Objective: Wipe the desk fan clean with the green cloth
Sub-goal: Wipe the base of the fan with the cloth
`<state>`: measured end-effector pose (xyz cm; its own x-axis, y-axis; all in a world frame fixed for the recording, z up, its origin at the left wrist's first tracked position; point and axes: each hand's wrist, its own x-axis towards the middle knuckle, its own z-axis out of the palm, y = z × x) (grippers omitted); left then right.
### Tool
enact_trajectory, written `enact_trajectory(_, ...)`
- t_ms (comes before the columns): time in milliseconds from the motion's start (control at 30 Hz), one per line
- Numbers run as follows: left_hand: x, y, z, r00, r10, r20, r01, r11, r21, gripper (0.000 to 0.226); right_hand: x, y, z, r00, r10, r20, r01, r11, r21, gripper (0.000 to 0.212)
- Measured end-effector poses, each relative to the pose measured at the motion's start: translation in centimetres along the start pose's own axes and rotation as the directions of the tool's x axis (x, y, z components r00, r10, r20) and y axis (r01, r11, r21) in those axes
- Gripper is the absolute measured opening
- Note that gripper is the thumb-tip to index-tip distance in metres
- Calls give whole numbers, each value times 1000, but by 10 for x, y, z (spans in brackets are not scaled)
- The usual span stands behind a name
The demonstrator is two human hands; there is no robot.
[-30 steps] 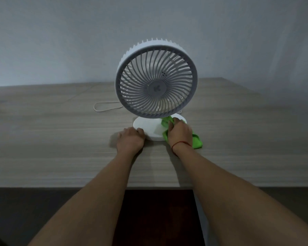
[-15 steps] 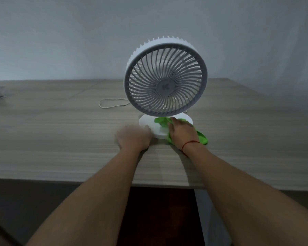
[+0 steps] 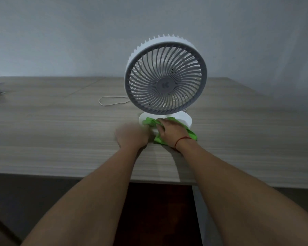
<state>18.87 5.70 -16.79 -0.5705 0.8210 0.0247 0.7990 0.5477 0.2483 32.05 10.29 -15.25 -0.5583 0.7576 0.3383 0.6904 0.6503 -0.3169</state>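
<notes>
I see the fan (image 3: 165, 77) upright on the wooden desk (image 3: 61, 135), well back from the near edge, with bare desktop open on both sides. My right hand (image 3: 171, 131) lies flat, pressing the green cloth (image 3: 150, 121) onto the fan's round base (image 3: 184, 118). My left hand (image 3: 131, 136) is blurred just left of the base; I can't tell its grip.
</notes>
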Motion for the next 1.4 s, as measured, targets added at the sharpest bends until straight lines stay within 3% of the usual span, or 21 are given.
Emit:
enact_trajectory(200,-2,2,4,1000,3,-19,-3,1000,3,69,0,50,-13,976,207,-72,-210,977,-36,39)
enact_trajectory(367,4,1,5,1000,-2,-30,2,1000,-2,68,-4,14,1,1000,-3,29,1,999,52,38)
enact_trajectory(500,4,-1,8,999,-7,-31,7,1000,10,67,-5,9,-4,996,-47,80,41,996,76,43)
enact_trajectory(600,5,1,7,999,-3,-49,3,1000,5,68,-2,27,-13,994,-24,105,22,1000,20,43)
enact_trajectory(833,1,5,5,999,-17,-33,17,1000,-24,69,33,33,-16,968,227,105,-224,974,-41,42)
enact_trajectory(1133,-1,1,3,1000,-6,3,6,1000,-18,66,7,-1,-2,992,48,114,-54,997,48,42)
enact_trajectory(1400,-3,4,3,1000,-7,-20,7,999,-34,68,15,32,-2,961,254,-109,-255,967,-3,38)
